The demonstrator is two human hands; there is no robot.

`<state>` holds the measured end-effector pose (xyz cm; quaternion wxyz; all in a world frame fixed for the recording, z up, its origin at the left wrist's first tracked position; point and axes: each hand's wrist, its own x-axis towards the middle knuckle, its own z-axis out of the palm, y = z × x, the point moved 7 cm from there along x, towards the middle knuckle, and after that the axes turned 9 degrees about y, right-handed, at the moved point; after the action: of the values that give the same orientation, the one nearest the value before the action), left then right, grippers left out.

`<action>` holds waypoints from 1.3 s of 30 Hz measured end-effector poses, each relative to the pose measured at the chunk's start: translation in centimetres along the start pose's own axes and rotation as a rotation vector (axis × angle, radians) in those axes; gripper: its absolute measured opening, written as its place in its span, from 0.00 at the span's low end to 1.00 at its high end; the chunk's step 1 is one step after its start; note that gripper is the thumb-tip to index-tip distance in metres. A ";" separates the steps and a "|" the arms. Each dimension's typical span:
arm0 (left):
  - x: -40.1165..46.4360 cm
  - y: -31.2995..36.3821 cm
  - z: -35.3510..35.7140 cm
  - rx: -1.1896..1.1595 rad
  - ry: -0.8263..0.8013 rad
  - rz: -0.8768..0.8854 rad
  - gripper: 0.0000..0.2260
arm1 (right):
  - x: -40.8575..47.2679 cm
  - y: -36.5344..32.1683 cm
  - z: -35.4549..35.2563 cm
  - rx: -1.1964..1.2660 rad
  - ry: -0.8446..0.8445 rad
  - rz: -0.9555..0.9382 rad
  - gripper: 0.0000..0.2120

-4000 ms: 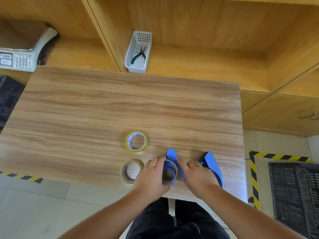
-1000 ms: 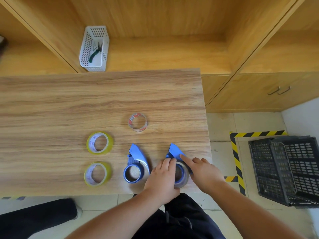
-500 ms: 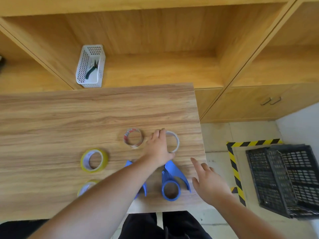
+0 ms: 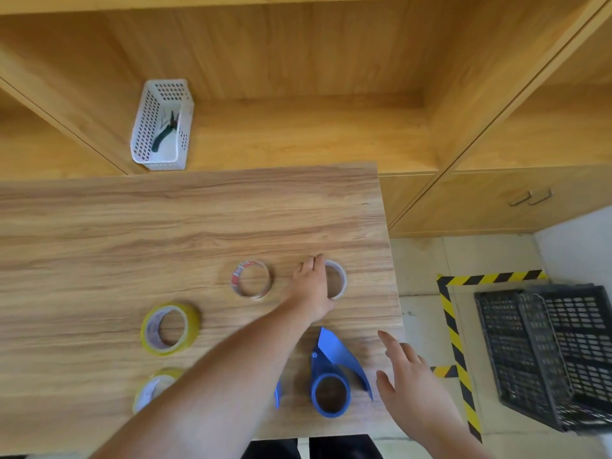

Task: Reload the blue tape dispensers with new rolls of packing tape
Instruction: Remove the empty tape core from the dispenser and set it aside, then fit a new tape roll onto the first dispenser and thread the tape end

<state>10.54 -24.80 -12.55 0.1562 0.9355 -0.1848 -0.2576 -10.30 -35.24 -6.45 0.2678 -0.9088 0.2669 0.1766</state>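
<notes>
Looking down from the head camera, the wooden table (image 4: pixel 165 226) fills the left and centre, with its right edge running down just beside the work area and its near edge at the bottom. The far half of the tabletop is bare wood, giving open room beyond the rolls.

The left hand (image 4: pixel 313 288) reaches across the table and rests on the left side of a spent tape core (image 4: pixel 337 279) that lies flat near the right edge; its fingers curve loosely along the core's rim, but whether they grip it cannot be told. A second empty core (image 4: pixel 252 278) lies flat just to the left, apart from the hand.

The right hand (image 4: pixel 407 382) hovers at the table's right near corner, fingers spread wide, holding nothing.

One blue tape dispenser (image 4: pixel 331 379) lies flat near the front edge, between the two arms. Its long axis runs roughly near to far: the empty hub ring sits nearest the person, and the pointed blade guard points away and slightly left. A sliver of a second blue dispenser (image 4: pixel 277 394) shows beside the left forearm.

Two yellow tape rolls lie flat on the left: the farther roll (image 4: pixel 170 327) in full view, the nearer roll (image 4: pixel 150 390) partly hidden by the forearm.

Behind the table stands wooden shelving (image 4: pixel 298 77) with a white perforated basket (image 4: pixel 162 127) holding green-handled pliers (image 4: pixel 164 134). To the right, the tiled floor carries yellow-black hazard tape (image 4: pixel 453 326) and a dark plastic crate (image 4: pixel 546 352).
</notes>
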 end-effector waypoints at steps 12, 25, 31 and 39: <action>-3.1 -1.4 -4.1 -0.013 0.163 0.091 0.46 | 0.2 -5.5 -1.1 0.046 0.091 -0.140 0.31; -10.4 -13.4 -9.4 0.087 0.296 -0.021 0.44 | -0.2 -15.5 4.7 -0.096 -0.013 -0.365 0.32; -12.8 -22.0 -10.8 0.086 0.321 -0.232 0.46 | -0.8 -16.4 8.0 -0.171 -0.101 -0.359 0.31; -13.8 -27.7 -9.6 0.083 0.165 -0.317 0.52 | -1.5 -17.3 10.3 -0.197 -0.117 -0.292 0.30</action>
<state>11.99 7.47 -9.59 0.0896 0.9765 -0.0319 -0.1935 -3.29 -16.33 -7.12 0.2155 -0.9478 0.0975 0.2136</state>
